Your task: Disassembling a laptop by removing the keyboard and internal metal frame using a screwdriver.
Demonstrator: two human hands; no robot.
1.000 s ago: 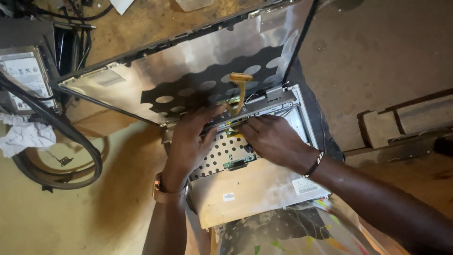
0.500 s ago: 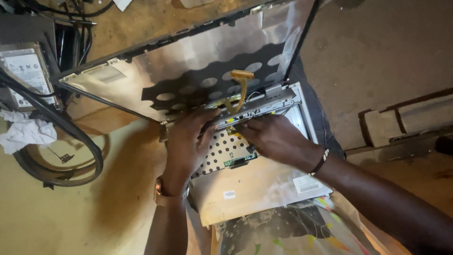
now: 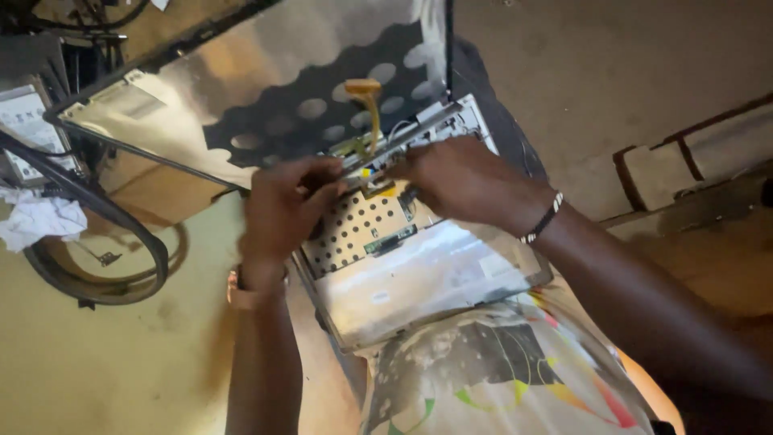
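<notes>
Repair workshop: opened laptop [image 3: 403, 242] on lap, cable loops [image 3: 97, 242] and crumpled rag [image 3: 36, 221] on floor left of it.

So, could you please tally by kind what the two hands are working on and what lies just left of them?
Hands at the hinge: 2, left hand and right hand
Opened laptop: 1
Yellow ribbon cable: 1
Black looped cable: 1
Crumpled white cloth: 1
Total: 6

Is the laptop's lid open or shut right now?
Open. The lid is tilted back from the base, exposing the perforated metal plate where the left hand and right hand work.
</notes>
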